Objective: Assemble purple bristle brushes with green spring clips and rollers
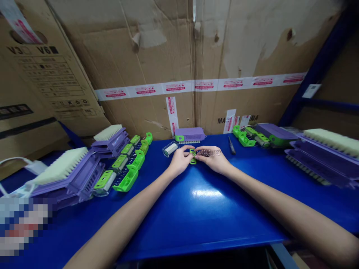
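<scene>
My left hand (181,162) pinches a small green plastic piece (193,161) above the blue tabletop. Across from it, my right hand (214,161) has its fingers closed on a metal coil spring (209,152), whose coils lie along the fingers and whose left end meets the green piece. How the two parts join is hidden by my fingertips. Just behind my left hand is a clear plastic case (170,149) with a whitish block inside. Farther back lies a purple plastic part (190,133) with pale bristles under it and a green tab.
A dark, slim tool (232,145) lies right of my hands. Purple brush parts (67,168) and green covers (127,179) line the left side. More purple brush parts (328,160) are stacked at right. Cardboard (146,56) walls off the back of the blue table (179,220).
</scene>
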A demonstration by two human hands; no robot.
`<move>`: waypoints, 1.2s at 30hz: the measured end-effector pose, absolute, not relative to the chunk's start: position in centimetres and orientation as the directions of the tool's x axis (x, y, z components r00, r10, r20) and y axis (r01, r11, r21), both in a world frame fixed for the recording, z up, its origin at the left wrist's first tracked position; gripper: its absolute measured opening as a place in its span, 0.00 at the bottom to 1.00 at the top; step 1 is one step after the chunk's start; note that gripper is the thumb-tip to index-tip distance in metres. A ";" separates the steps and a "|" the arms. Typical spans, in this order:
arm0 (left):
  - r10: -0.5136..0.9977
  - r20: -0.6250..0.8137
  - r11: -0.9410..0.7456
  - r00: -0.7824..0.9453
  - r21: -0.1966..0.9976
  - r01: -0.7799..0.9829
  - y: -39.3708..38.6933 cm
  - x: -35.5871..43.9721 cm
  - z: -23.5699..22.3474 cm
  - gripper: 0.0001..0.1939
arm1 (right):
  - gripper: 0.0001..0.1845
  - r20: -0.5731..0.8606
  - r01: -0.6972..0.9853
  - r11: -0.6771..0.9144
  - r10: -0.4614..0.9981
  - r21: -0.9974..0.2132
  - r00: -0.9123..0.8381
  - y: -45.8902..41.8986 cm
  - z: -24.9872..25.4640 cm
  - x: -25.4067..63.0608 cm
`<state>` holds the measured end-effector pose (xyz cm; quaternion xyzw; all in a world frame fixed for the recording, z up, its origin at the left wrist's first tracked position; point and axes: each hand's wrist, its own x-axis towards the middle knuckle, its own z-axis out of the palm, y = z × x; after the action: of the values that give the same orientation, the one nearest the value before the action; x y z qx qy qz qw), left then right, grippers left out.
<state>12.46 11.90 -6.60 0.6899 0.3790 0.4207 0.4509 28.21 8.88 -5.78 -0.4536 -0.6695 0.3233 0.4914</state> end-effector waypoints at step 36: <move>0.843 0.229 -0.319 0.487 0.942 0.109 11.9 12.3 -6.4 0.17 | 0.09 0.528 0.553 0.582 0.803 -0.596 -0.277 9.0 -6.1 29.1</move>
<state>12.29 11.91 -6.43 0.7163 0.3322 0.3824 0.4800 29.13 9.02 -6.15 -0.4320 -0.7850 0.1493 0.4181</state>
